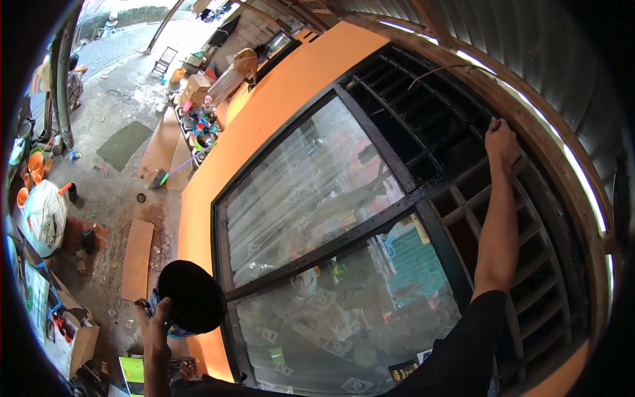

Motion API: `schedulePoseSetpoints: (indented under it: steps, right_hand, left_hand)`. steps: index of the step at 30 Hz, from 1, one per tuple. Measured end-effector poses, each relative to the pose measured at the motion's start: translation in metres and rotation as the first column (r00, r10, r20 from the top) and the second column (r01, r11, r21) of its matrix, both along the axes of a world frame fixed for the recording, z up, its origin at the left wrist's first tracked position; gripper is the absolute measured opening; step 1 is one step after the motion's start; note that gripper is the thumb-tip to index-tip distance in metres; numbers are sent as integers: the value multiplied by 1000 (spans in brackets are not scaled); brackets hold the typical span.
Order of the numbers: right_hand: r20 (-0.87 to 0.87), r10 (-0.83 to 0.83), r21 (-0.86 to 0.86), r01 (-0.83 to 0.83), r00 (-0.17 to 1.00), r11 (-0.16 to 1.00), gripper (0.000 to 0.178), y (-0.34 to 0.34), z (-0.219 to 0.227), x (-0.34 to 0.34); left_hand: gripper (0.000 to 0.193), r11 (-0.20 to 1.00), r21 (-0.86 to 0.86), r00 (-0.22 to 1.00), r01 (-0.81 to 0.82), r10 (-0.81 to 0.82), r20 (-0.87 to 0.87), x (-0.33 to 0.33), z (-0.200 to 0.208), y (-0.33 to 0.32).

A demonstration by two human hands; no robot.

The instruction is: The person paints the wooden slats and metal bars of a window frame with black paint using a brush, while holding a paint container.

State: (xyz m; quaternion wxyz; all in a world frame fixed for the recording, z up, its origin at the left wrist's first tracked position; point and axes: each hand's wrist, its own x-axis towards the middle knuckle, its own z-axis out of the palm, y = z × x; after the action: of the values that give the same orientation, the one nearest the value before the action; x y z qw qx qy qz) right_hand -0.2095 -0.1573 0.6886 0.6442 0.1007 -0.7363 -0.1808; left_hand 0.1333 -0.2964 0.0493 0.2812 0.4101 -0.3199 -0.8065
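From here I can see the view comes from a head-worn camera, the left of a side-by-side pair, close to the window (297,198) and looking down over the left hand (156,321) and right hand (504,142). Its wide, round picture leans sideways: corrugated sheeting (562,79) curves along the upper right, the orange wall (271,126) runs away toward the top, and the ground (109,205) lies farther off, at left.

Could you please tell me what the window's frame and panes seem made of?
The black frame may be glossy-coated wood, judging by its broad, squared members and highlights. The panes appear to be smooth, clear glass, with reflections over the patterned curtain.
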Motion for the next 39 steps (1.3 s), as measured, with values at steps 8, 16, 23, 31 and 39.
schedulePoseSetpoints:
  steps: [8, 16, 23, 31, 39]
  right_hand:
    - [136, 152, 154, -172, 979, 973, 39, 23, 11, -23]
    - [242, 199, -7, -203, 950, 979, 42, 34, -8, 10]
    - [326, 709, -281, -652, 626, 705, 40, 11, -131, 77]
    - [635, 768, -659, -577, -84, 483, 16, 45, -360, 164]
    - [763, 639, -585, -522, -95, 621, 27, 76, -441, 175]
  left_hand:
    - [88, 999, 30, 997, 10, -7, -73, 7, 1, 0]
    - [90, 999, 42, 995, 18, -14, -97, 10, -3, -2]
    - [107, 984, 61, 985, 166, -162, -60, -13, 13, 2]
    - [107, 937, -185, 945, 298, -316, -81, -39, 41, 13]
    - [79, 804, -184, 763, 566, -595, -251, -52, 27, 19]
